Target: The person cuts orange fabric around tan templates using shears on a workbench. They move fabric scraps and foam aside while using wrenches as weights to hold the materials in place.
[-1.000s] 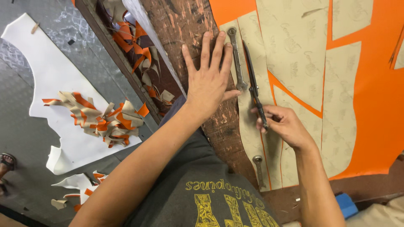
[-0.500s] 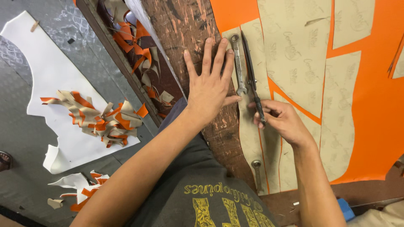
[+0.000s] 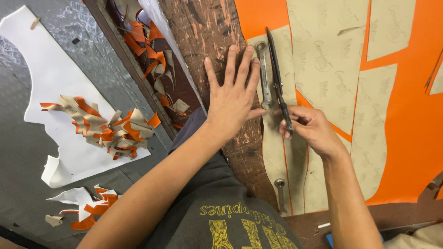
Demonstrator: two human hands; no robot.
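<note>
L hand [image 3: 233, 99] flat, fingers spread, palm down on the worn wooden table [image 3: 203, 27], fingertips reaching the edge of a tan pattern piece [image 3: 323, 60]. Thumb side sits just beside a wrench [image 3: 264, 76] lying lengthwise on that piece as a weight. L hand grips nothing.

R hand [image 3: 309, 127] closed on a dark, thin cutting tool [image 3: 278, 80], fingers pinched round its lower end; blade end points away from the person, running alongside the wrench, close to it. Can't tell if the tip touches the sheet.

Under the tan pieces: orange sheet [image 3: 410, 129], showing in strips betw. them & as a wide band at R. Several tan pieces lie side by side, faint print on them.

2nd wrench [image 3: 280, 193] lower down on a narrow tan strip, near the table edge, well apart from both hands.

Left of table: trough w/ orange & tan offcuts [image 3: 152, 50]. On the grey metal floor [image 3: 27, 152] a white sheet [image 3: 50, 87] w/ a heap of scraps [image 3: 108, 127]; more scraps [image 3: 83, 207] nearer the person.
</note>
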